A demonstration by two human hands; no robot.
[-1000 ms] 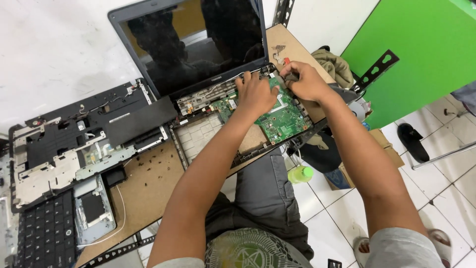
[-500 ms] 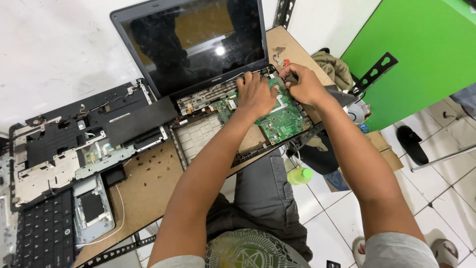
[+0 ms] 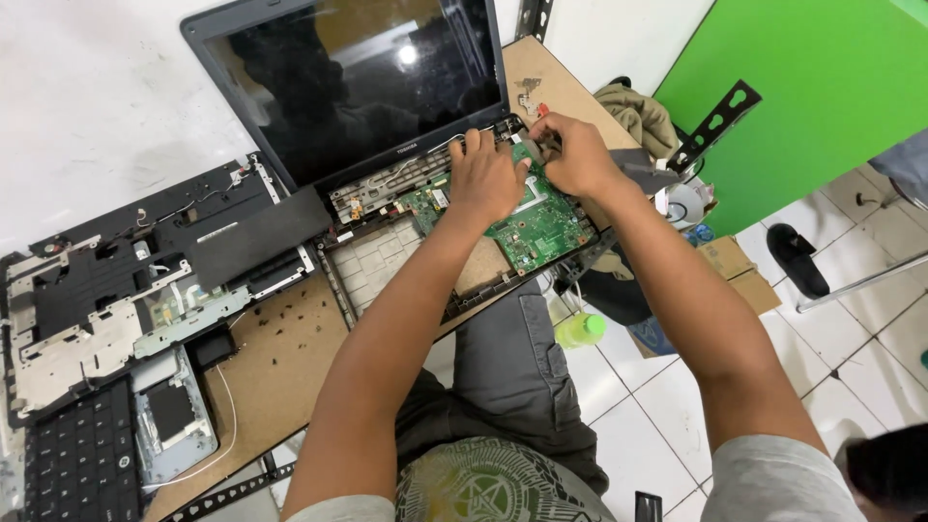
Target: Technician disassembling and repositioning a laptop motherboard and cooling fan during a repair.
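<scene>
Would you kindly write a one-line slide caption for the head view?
Both hands, left hand and right hand, rest on the green circuit board inside an opened laptop on a wooden table.

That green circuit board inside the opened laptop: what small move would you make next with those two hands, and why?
Probably a gentle lift at the far corner. The left hand lies flat on the green circuit board, and the right hand pinches at its edge near the hinge of the dark laptop screen. Whether anything is gripped there, I cannot tell.
</scene>
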